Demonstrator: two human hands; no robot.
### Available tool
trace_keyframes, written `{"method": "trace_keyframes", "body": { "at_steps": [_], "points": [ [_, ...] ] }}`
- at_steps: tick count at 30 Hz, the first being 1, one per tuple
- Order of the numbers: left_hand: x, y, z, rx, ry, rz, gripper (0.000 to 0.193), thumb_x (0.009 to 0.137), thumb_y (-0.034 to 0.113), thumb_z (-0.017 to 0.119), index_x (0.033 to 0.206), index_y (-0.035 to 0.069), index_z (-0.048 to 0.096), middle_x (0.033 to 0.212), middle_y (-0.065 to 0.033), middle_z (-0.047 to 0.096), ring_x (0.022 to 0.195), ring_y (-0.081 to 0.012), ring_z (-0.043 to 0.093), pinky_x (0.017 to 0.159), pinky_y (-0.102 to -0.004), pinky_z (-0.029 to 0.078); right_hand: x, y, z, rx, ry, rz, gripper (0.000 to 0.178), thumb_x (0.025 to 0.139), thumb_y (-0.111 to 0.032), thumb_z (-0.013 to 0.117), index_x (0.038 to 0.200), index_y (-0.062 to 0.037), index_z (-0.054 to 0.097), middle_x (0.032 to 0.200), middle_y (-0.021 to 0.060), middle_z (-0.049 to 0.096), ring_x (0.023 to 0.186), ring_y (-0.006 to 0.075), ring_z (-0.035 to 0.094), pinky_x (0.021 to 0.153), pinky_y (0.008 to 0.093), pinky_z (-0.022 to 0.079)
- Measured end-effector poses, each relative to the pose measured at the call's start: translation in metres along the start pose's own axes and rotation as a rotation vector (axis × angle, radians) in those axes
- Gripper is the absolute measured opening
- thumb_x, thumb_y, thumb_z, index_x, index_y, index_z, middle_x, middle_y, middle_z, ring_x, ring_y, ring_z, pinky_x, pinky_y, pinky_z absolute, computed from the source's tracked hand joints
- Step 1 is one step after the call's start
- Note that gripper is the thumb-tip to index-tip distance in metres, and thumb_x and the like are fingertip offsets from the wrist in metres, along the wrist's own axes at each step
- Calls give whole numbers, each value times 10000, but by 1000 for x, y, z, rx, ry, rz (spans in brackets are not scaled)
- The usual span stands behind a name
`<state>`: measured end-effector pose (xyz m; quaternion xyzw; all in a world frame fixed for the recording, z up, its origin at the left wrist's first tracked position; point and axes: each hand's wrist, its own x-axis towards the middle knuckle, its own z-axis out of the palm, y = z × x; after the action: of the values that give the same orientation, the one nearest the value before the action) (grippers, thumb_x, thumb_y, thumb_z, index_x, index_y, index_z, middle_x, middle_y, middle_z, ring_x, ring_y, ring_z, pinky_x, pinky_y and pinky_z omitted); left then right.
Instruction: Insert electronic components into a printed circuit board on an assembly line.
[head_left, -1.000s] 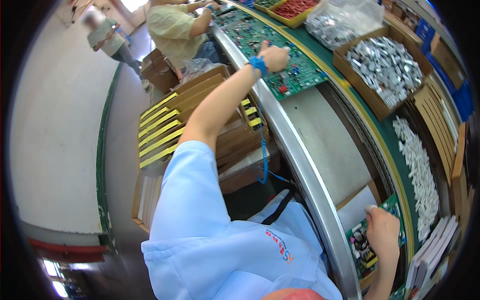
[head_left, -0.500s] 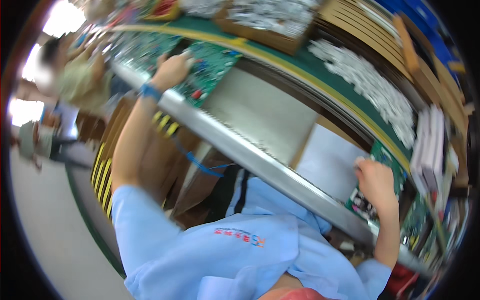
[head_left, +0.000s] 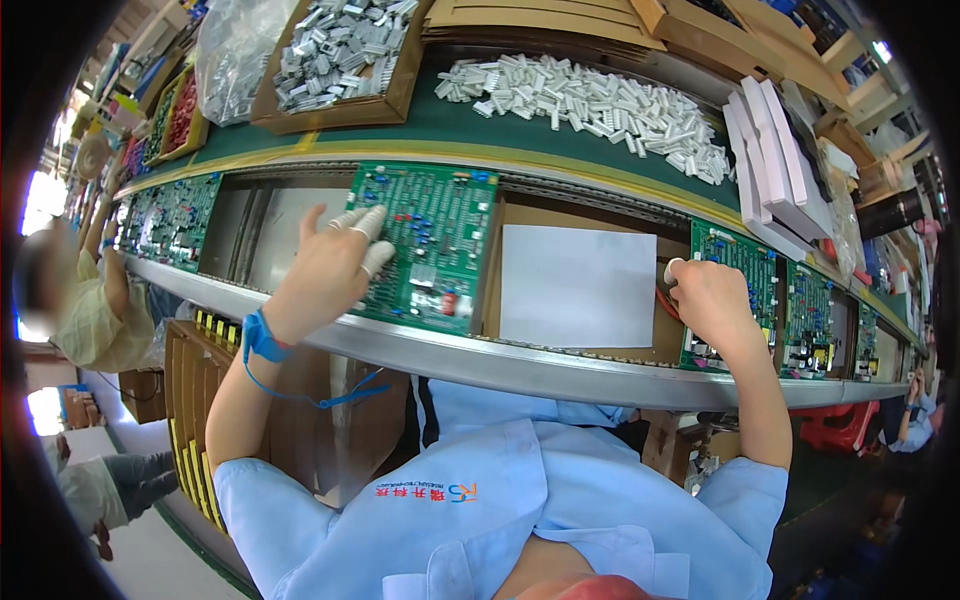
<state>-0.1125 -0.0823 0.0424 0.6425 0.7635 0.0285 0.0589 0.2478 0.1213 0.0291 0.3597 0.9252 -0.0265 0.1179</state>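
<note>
My left hand (head_left: 335,262), fingers spread and some capped in white finger cots, rests its fingertips on the left part of a green circuit board (head_left: 445,215). That board lies on the rail track, with blue parts and a red one on it. My right hand (head_left: 715,305) is curled closed at the left edge of another green circuit board (head_left: 735,255). A white cot covers one of its fingertips; whatever those fingers grip is hidden. Between the two boards lies a white sheet (head_left: 578,285) on brown cardboard. A blue strap (head_left: 263,338) circles my left wrist.
The metal front rail (head_left: 500,362) runs across before me. Behind the track are a heap of white connectors (head_left: 600,105), a carton of grey parts (head_left: 345,60) and white boxes (head_left: 765,160). More boards (head_left: 810,310) sit rightward; another person (head_left: 105,300) is at the left.
The view has swung level and sharpened. Under my left hand, the circuit board has slid right along the track, closer to the white sheet. My right hand remains by its board.
</note>
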Motion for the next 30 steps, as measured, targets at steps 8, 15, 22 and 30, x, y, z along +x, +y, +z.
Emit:
{"method": "trace_keyframes", "body": {
  "at_steps": [8,15,22,30],
  "points": [
    [32,77,14,-77,-2,332,475,936,204,549,1320,-62,463,1148,-238,626,1225,-339,511,1101,-540,205,-10,25,8,-18,18,107,72,778,-74,661,841,-64,628,750,150,675,739,333,668,642,450,509],
    [103,109,6,-159,106,435,233,885,272,623,1019,94,693,939,-134,696,937,-297,653,959,-449,408,-17,34,16,-11,37,194,73,768,-72,655,840,-83,643,729,154,666,734,338,664,642,453,504],
    [219,89,31,-41,272,12,383,857,403,604,806,38,712,778,-182,683,733,-368,666,653,-464,539,-21,60,20,-66,70,281,53,752,-87,647,802,-74,637,715,163,665,718,347,671,632,442,525],
    [233,75,48,-71,282,-5,321,812,331,611,823,28,714,819,-205,688,775,-387,669,706,-481,540,-6,70,10,-106,120,306,113,796,-164,664,823,-57,644,776,176,667,775,366,661,684,471,523]
  ]
}}
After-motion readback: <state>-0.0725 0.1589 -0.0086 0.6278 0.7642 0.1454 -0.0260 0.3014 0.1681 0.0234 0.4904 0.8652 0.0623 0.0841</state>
